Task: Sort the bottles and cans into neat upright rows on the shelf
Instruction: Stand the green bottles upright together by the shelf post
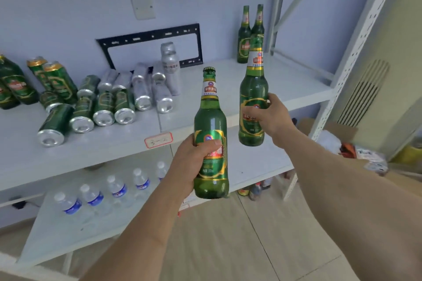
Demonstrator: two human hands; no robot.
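Bottles are in both your hands, upright and off the shelf (228, 89). Your left hand (194, 157) is wrapped round the label of the near bottle (211, 143), thumb across the front; your right hand (269, 116) grips the far bottle (253, 98) at mid-body, held higher and closer to the shelf's right end.

Carry both to the back right corner, where two bottles (245, 36) already stand upright against the wall, and I'd set yours down just beside them to extend that row. Lower each base flat before you let go; tall glass like this will likely tip if it lands on an edge. Put the right one down first, since it is nearer, and keep the two from knocking together.

Farther left, green cans (82, 109) and silver cans (146, 89) lie on their sides in a loose heap, with more green ones leaning at the far left edge, all yet to be stood up. A red-edged tag (158, 140) sits on the shelf's front lip. Water bottles (118, 189) line the lower shelf. The way to the corner looks open.
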